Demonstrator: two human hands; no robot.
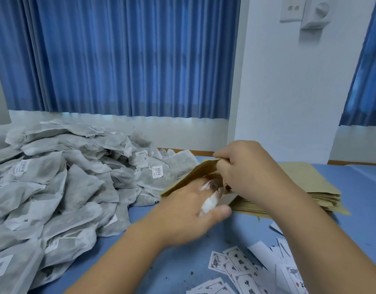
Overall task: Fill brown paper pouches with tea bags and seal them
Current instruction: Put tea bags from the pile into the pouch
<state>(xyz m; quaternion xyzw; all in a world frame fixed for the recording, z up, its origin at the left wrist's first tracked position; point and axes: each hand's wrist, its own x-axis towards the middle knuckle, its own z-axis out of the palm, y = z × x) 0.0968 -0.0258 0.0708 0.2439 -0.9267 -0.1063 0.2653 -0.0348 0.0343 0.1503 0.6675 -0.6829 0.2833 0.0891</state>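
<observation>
Holding centre stage, the brown paper pouch point(193, 174) sits tilted in the air above the blue counter point(178, 264), over the near end of a stack of flat pouches point(310, 187), its mouth pulled open. The right grip point(246, 172) is curled tight on the pouch's upper edge, pinching the paper. The left grip point(189, 211) comes in from below, fingers dipped into the mouth, thumb outside. It's blurred there, so I cannot tell whether it holds anything. White bandages point(208, 203) wrap two of its fingers. Just left of the pouch, a big heap of grey-white tea bags point(55, 187) sprawls across the counter, tags showing. Front right, printed paper labels point(238, 266) lie scattered. Behind it all hang blue curtains point(119, 60).
</observation>
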